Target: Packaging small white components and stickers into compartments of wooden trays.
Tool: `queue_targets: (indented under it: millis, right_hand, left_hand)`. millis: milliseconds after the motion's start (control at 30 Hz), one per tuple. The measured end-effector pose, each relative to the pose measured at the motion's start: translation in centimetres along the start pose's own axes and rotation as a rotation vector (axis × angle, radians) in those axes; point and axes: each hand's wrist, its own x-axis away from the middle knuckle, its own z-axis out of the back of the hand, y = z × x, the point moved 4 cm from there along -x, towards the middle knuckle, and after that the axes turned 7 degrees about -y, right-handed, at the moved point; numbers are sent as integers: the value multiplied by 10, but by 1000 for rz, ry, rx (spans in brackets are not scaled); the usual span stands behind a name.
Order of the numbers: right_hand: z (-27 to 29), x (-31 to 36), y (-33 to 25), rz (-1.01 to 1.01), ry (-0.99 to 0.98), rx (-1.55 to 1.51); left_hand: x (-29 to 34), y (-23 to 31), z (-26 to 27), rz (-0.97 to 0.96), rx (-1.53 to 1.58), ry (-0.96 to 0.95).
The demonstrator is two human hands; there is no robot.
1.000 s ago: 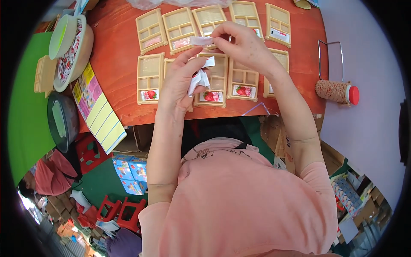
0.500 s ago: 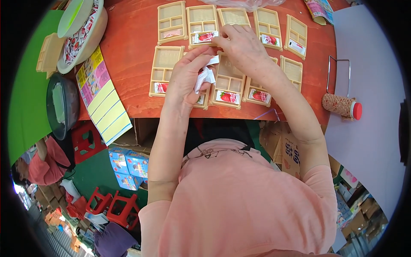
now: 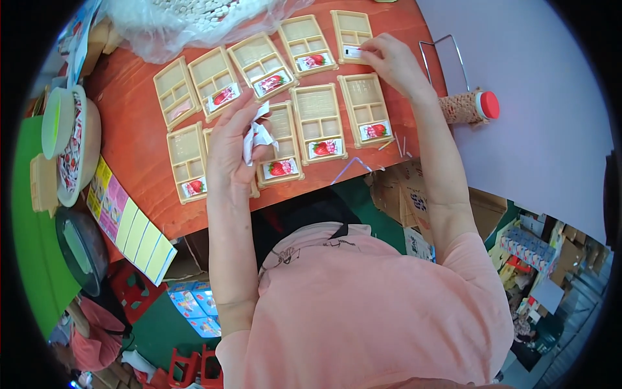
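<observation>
Beige compartment trays stand in two rows on the red-brown table [image 3: 129,123]. Most hold a small white sachet printed with a strawberry, like the near-row sachet [image 3: 326,148]. My left hand [image 3: 227,146] is closed around several loose white sachets [image 3: 260,134], above the left part of the near row. At the far row's right end, my right hand [image 3: 396,63] pinches the edge of a white sachet with a dark mark [image 3: 350,51], lying in the front compartment of the end tray [image 3: 352,21]. My left hand partly hides a near-row tray.
A clear plastic bag of white pieces [image 3: 201,16] lies behind the trays. At left are a tub of sachets [image 3: 91,139], a dark bowl [image 3: 97,253] and a printed sheet [image 3: 129,220]. A red-lidded jar [image 3: 463,108] and wire stand [image 3: 461,58] are at right.
My right hand has moved right, from the far row's third tray to its end tray. The third tray now shows a strawberry sachet. My left hand still holds sachets; the view has turned.
</observation>
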Motion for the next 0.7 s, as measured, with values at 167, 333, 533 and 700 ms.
queue_targets:
  millis: [167,333,533,700]
  right_hand:
    - [-8,2,0,-31,83,99]
    - [-7,-5,4,-78,52,3]
    - [-10,-10,17,-139,0,-138]
    - [3,-2,2,-102,-11,-298]
  left_hand:
    - [1,-16,-31,53,-39,-38]
    - [0,-30,-30,93,-74,-44]
    - [1,-40,-32,115,-83,-24]
    - [2,-43,-27,114,-88,-7]
